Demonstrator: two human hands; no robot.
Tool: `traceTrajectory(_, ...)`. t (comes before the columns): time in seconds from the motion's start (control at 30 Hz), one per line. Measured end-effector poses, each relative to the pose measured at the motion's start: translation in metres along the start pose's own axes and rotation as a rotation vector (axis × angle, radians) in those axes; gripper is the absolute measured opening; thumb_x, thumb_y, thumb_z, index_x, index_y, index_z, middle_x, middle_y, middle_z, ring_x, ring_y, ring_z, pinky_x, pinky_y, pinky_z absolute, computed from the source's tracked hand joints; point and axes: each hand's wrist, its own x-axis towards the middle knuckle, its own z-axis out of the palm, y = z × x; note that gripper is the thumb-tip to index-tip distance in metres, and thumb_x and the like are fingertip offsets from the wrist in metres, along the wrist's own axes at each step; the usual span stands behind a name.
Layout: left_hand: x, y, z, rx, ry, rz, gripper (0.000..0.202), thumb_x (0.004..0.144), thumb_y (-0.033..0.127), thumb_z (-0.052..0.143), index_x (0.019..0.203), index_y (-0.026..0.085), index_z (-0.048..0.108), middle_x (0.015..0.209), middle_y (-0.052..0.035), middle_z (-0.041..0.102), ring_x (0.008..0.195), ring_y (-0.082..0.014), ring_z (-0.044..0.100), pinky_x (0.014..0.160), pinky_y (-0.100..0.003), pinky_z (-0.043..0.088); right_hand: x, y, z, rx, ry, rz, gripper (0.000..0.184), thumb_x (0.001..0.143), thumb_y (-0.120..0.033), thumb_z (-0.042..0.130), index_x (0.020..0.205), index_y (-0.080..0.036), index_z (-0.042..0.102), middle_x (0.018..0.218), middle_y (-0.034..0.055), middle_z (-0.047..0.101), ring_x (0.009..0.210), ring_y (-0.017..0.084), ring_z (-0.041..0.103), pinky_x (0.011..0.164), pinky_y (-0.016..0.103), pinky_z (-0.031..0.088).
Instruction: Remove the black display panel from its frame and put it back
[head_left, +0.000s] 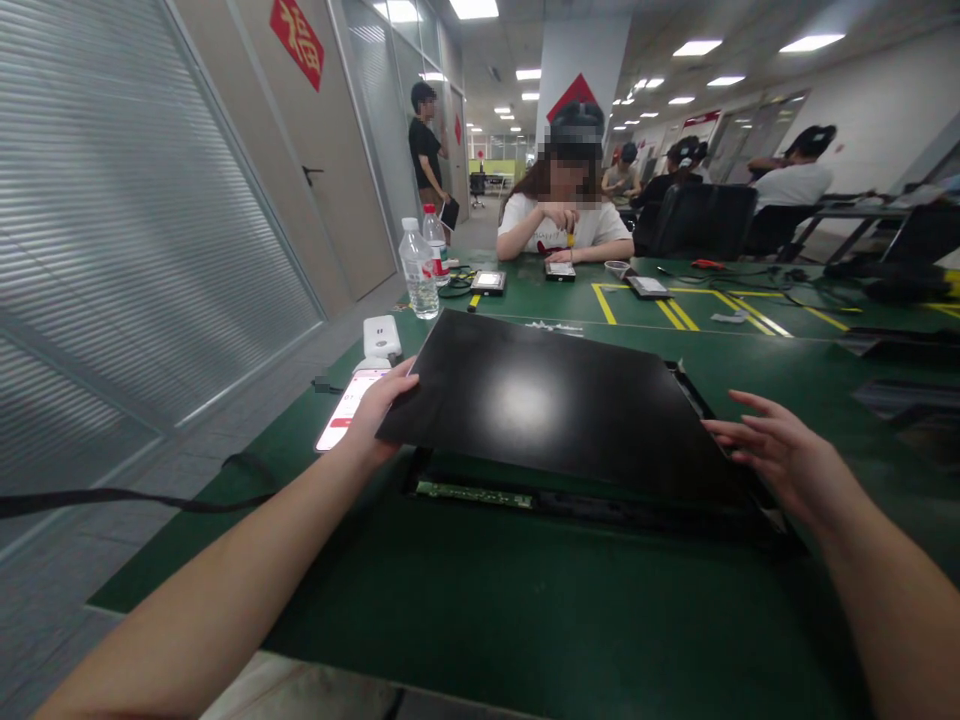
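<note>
A glossy black display panel (525,400) is tilted, its left side raised above a black frame (600,510). My left hand (382,405) grips the panel's left edge, thumb on top and the other fingers mostly hidden beneath. At the right edge, my right hand (787,455) has its fingers stretched out and apart. Its fingertips are at the panel's right edge; whether they touch the panel or the frame I cannot tell. A green circuit strip (472,494) shows along the frame's near side. The panel hides most of the frame's inside.
A lit phone (349,410) and a white device (382,338) lie by my left hand. Two bottles (420,270) stand behind them. Across the green table (525,620), a person (566,215) works over a hard drive (560,271). Cables and dark sheets lie at the right.
</note>
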Motion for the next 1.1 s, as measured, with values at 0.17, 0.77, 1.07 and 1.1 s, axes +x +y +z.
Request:
traceTrajectory(0.17, -0.004, -0.008, 0.001, 0.052, -0.009, -0.028, 0.059, 0.073, 0.022, 0.084, 0.131, 0.015, 0.081, 0.105, -0.0085, 0.088, 0.088, -0.0275, 0.082, 0.068, -0.028, 0.063, 0.005, 0.002, 0.0, -0.071, 0.076, -0.023, 0.064, 0.06, -0.035, 0.078, 0.123, -0.026, 0.069, 0.089, 0.0092, 0.083, 0.068, 0.018, 0.065, 0.052, 0.023, 0.046)
traceTrajectory(0.77, -0.008, -0.012, 0.012, 0.101, -0.025, -0.255, 0.067, 0.092, 0.009, 0.073, 0.158, 0.016, 0.064, 0.11, -0.0107, 0.088, 0.085, -0.0237, 0.084, 0.068, -0.025, 0.065, 0.005, 0.003, 0.003, -0.192, 0.203, -0.061, 0.05, 0.051, -0.042, 0.075, 0.097, -0.023, 0.072, 0.081, 0.0091, 0.077, 0.068, 0.018, 0.06, 0.05, 0.024, 0.041)
traceTrajectory(1.07, -0.004, -0.015, 0.009, 0.125, -0.082, -0.3, 0.064, 0.093, 0.007, 0.074, 0.155, 0.016, 0.066, 0.109, -0.0121, 0.089, 0.091, -0.0252, 0.086, 0.071, -0.025, 0.066, 0.023, 0.025, -0.009, -0.548, 0.194, -0.187, 0.055, 0.061, -0.058, 0.07, 0.105, -0.025, 0.077, 0.086, 0.0082, 0.079, 0.077, 0.026, 0.068, 0.064, 0.037, 0.047)
traceTrajectory(1.1, -0.004, -0.015, 0.009, 0.128, -0.083, -0.303, 0.063, 0.093, 0.007, 0.074, 0.155, 0.016, 0.066, 0.109, -0.0122, 0.089, 0.091, -0.0253, 0.086, 0.071, -0.026, 0.066, 0.026, 0.028, -0.011, -0.618, 0.193, -0.226, 0.054, 0.063, -0.06, 0.069, 0.104, -0.025, 0.078, 0.083, 0.0075, 0.078, 0.077, 0.027, 0.07, 0.065, 0.038, 0.048)
